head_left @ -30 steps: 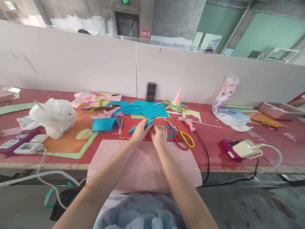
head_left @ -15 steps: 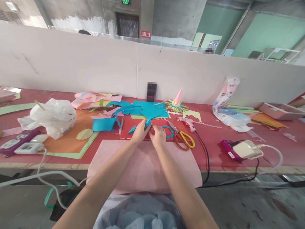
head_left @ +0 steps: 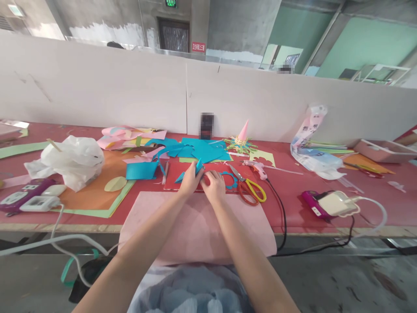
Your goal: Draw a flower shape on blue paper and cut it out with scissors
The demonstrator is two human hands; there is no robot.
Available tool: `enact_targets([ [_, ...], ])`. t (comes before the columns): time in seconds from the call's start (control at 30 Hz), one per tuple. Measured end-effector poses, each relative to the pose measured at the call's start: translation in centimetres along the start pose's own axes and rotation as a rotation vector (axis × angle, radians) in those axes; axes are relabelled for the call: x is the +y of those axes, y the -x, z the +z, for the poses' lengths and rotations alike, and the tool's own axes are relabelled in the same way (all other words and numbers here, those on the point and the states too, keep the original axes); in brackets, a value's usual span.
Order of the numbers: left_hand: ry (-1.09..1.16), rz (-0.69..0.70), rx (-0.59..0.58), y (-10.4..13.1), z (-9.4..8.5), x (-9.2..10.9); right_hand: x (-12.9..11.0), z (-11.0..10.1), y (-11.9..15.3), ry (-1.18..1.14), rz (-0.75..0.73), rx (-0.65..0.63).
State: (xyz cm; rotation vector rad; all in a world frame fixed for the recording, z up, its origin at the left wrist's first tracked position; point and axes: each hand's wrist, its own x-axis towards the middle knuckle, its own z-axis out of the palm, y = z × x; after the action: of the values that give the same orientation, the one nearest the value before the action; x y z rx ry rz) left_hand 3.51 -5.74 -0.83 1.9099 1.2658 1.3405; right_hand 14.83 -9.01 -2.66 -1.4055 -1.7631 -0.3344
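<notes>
My left hand [head_left: 190, 179] is closed round a small pointed blue paper piece [head_left: 199, 165] above a red board [head_left: 171, 171]. Right beside it, my right hand [head_left: 213, 184] has its fingers curled near the base of that piece; what it grips, if anything, is too small to make out. A folded blue scrap [head_left: 180, 177] lies left of my left hand. To the right of my right hand are a scalloped blue paper ring [head_left: 230, 180] and scissors [head_left: 250, 187] with red and yellow handles. Pink sheeting [head_left: 195, 226] lies under my forearms.
A pink glue gun [head_left: 257, 168] with a black cord and a pink paper cone [head_left: 243, 132] stand beyond the scissors. Blue sheets [head_left: 208, 150] lie behind the board. Power strips [head_left: 26, 193] and a white plastic bag [head_left: 73, 158] are at left; a pink tray [head_left: 386, 152] is far right.
Both hands have shifted slightly; the left moved a little left and down with the blue piece, which tilts more to the left. The right hand's fingers lie a bit further left.
</notes>
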Motion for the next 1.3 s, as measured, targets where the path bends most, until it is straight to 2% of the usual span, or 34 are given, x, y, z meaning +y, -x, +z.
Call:
enact_targets([
  [0.17,0.035,-0.05,0.028,-0.09,-0.05,-0.02,-0.05,0.05,0.07,-0.01,-0.016,-0.002],
  [0.43,0.105,-0.055,0.08,-0.2,-0.06,-0.2,-0.44,-0.57,-0.01,-0.096,-0.066,-0.013],
  [0.7,0.163,-0.066,0.122,-0.45,0.19,-0.15,-0.65,-0.89,-0.06,-0.195,-0.018,0.012],
  [0.9,0.158,-0.066,0.124,-0.49,0.02,-0.08,-0.23,-0.69,-0.17,-0.265,0.111,0.082],
  [1.1,0.144,-0.041,0.098,-0.29,-0.02,0.06,-0.04,-0.47,-0.22,-0.186,-0.022,0.03],
  [1.3,0.07,-0.019,0.06,-0.03,0.18,-0.05,0.29,-0.01,-0.08,-0.087,-0.036,-0.005],
])
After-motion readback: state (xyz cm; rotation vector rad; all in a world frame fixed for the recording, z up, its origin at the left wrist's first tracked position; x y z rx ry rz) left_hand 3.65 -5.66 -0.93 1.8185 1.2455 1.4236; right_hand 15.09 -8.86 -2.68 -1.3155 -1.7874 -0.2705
